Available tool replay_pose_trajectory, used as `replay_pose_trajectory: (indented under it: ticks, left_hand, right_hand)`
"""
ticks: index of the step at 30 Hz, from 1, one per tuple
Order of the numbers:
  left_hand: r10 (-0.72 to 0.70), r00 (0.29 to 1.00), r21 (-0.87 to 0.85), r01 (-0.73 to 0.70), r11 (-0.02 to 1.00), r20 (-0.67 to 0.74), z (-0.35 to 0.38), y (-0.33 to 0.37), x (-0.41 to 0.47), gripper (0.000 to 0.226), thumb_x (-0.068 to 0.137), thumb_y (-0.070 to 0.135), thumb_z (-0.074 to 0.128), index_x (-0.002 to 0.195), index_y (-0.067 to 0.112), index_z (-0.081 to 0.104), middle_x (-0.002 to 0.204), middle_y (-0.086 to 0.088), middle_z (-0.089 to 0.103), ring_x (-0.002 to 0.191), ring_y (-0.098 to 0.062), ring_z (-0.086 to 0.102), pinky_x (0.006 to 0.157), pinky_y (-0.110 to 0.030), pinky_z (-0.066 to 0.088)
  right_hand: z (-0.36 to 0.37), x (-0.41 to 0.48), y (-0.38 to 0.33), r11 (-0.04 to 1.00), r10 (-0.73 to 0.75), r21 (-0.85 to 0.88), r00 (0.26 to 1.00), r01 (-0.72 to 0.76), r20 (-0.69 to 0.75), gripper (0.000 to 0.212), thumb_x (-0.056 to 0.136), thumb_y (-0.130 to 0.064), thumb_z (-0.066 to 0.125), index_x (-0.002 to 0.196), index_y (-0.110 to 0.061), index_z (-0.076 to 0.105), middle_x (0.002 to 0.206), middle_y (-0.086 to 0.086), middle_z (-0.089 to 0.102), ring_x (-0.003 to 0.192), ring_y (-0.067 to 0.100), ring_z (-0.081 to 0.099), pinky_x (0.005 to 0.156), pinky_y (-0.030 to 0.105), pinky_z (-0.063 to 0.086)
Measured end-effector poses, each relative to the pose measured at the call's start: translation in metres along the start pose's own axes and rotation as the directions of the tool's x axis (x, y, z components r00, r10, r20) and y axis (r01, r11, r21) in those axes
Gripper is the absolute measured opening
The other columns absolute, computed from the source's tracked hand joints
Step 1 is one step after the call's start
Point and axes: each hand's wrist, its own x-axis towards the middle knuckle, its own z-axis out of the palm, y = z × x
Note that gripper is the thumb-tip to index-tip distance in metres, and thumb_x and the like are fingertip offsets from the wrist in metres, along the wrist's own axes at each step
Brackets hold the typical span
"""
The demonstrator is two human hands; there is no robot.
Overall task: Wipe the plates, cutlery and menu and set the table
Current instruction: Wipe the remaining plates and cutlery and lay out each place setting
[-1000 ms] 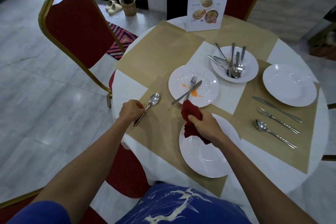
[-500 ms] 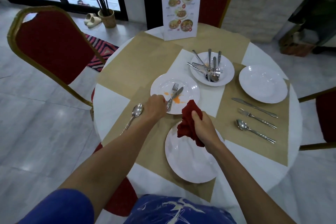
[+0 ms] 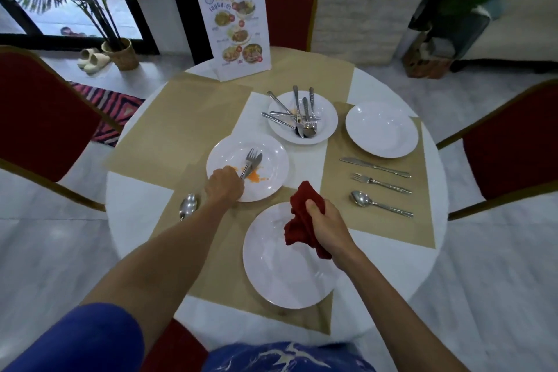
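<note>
My left hand [image 3: 225,183] closes around the handles of a fork and knife [image 3: 251,161] lying on a white plate [image 3: 271,157] smeared with orange sauce. My right hand [image 3: 324,225] grips a crumpled red cloth [image 3: 302,214] above a clean white plate [image 3: 280,266] near me. A spoon [image 3: 187,206] lies on the tan mat left of my left arm. Farther back, a plate [image 3: 326,118] holds several pieces of cutlery. At the right stands a clean plate [image 3: 382,129] with a knife [image 3: 374,167], fork [image 3: 381,183] and spoon [image 3: 381,204] laid beside it. The menu [image 3: 234,29] stands upright at the far edge.
The round white table [image 3: 431,269] carries tan placemats [image 3: 169,130]. Red chairs with gold frames stand at the left [image 3: 39,118], the far side [image 3: 288,6] and the right [image 3: 513,145]. A potted plant [image 3: 119,53] and slippers sit on the floor at the back left.
My left hand let go of the spoon on the mat and moved right to the dirty plate, closing on the fork and knife handles. The right hand stayed over the near plate with the cloth.
</note>
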Motion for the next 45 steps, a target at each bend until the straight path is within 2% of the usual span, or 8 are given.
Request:
replay_pose_trajectory:
  ticks: [7, 13, 16, 25, 31, 36, 40, 45]
  left_hand:
    - [-0.123, 0.986, -0.420, 0.159, 0.894, 0.112, -0.028, -0.001, -0.013, 0.022, 0.085, 0.022, 0.055, 0.078, 0.004, 0.066, 0.069, -0.010, 0.061, 0.063, -0.030, 0.061, 0.053, -0.026, 0.045]
    - [0.126, 0.946, -0.776, 0.165, 0.609, 0.300, -0.045, 0.032, -0.118, 0.023, 0.101, 0.027, 0.049, 0.093, 0.007, 0.055, 0.075, -0.004, 0.077, 0.063, -0.015, 0.067, 0.059, -0.027, 0.050]
    - [0.230, 0.937, -0.755, 0.052, 0.654, 0.263, -0.019, 0.050, -0.164, 0.019, 0.102, 0.026, 0.046, 0.089, 0.012, 0.049, 0.062, -0.002, 0.069, 0.051, -0.013, 0.055, 0.053, -0.030, 0.044]
    - [0.295, 0.927, -0.620, -0.091, 0.780, 0.234, -0.039, 0.033, -0.193, 0.023, 0.101, 0.029, 0.048, 0.093, 0.011, 0.059, 0.064, 0.007, 0.061, 0.059, -0.006, 0.054, 0.064, -0.025, 0.042]
    - [0.299, 0.936, -0.617, -0.125, 0.777, 0.188, -0.043, 0.028, -0.192, 0.022, 0.099, 0.026, 0.048, 0.081, 0.014, 0.048, 0.071, 0.001, 0.060, 0.061, -0.013, 0.052, 0.067, -0.032, 0.045]
    - [0.322, 0.911, -0.664, -0.076, 0.744, 0.257, -0.052, 0.009, -0.204, 0.021, 0.099, 0.029, 0.051, 0.081, 0.020, 0.054, 0.053, 0.012, 0.054, 0.055, -0.009, 0.048, 0.066, -0.029, 0.042]
    - [0.186, 0.978, -0.718, -0.062, 0.693, 0.095, -0.053, 0.022, -0.198, 0.023, 0.101, 0.028, 0.051, 0.083, 0.016, 0.056, 0.054, 0.012, 0.054, 0.053, -0.006, 0.049, 0.063, -0.025, 0.042]
    - [0.217, 0.974, -0.674, -0.120, 0.729, 0.062, -0.039, 0.047, -0.194, 0.012, 0.100, 0.024, 0.047, 0.094, 0.022, 0.058, 0.074, 0.009, 0.065, 0.067, -0.007, 0.060, 0.063, -0.021, 0.045]
  right_hand:
    - [-0.009, 0.001, -0.011, 0.975, 0.047, 0.219, 0.999, -0.043, -0.009, 0.046, 0.110, -0.040, 0.036, 0.109, -0.009, 0.070, 0.092, 0.012, 0.079, 0.069, 0.023, 0.075, 0.050, 0.031, 0.053]
    - [-0.006, 0.024, -0.013, 0.636, 0.192, 0.743, 0.975, -0.210, 0.112, 0.033, 0.103, -0.034, 0.056, 0.106, -0.005, 0.072, 0.107, 0.015, 0.077, 0.108, 0.035, 0.071, 0.083, 0.042, 0.061]
    - [0.020, 0.019, -0.022, 0.716, 0.217, 0.642, 0.962, -0.273, 0.167, 0.050, 0.105, -0.041, 0.051, 0.131, 0.000, 0.062, 0.115, 0.019, 0.071, 0.087, 0.032, 0.071, 0.053, 0.033, 0.057]
    - [0.024, 0.027, -0.026, 0.892, 0.137, 0.437, 0.991, -0.118, -0.012, 0.011, 0.099, -0.005, 0.060, 0.107, 0.002, 0.060, 0.062, 0.005, 0.074, 0.050, 0.015, 0.070, 0.047, 0.027, 0.055]
    - [0.036, 0.020, -0.023, 0.916, 0.140, 0.374, 0.989, -0.145, 0.042, 0.012, 0.097, -0.011, 0.064, 0.101, 0.000, 0.064, 0.083, 0.017, 0.078, 0.068, 0.028, 0.074, 0.061, 0.037, 0.060]
    - [-0.008, 0.043, -0.026, 0.929, 0.110, 0.369, 0.965, -0.015, -0.237, 0.013, 0.095, -0.008, 0.066, 0.107, -0.009, 0.064, 0.083, 0.014, 0.077, 0.072, 0.030, 0.076, 0.064, 0.044, 0.062]
    - [-0.007, 0.037, -0.017, 0.809, 0.175, 0.567, 0.984, -0.158, 0.024, 0.028, 0.107, -0.026, 0.049, 0.121, -0.003, 0.055, 0.095, 0.019, 0.078, 0.062, 0.028, 0.071, 0.049, 0.031, 0.055]
    - [0.027, 0.013, -0.016, 0.770, 0.081, 0.576, 0.938, -0.273, 0.337, 0.062, 0.109, -0.046, 0.034, 0.127, 0.007, 0.062, 0.126, 0.024, 0.069, 0.107, 0.032, 0.069, 0.080, 0.037, 0.056]
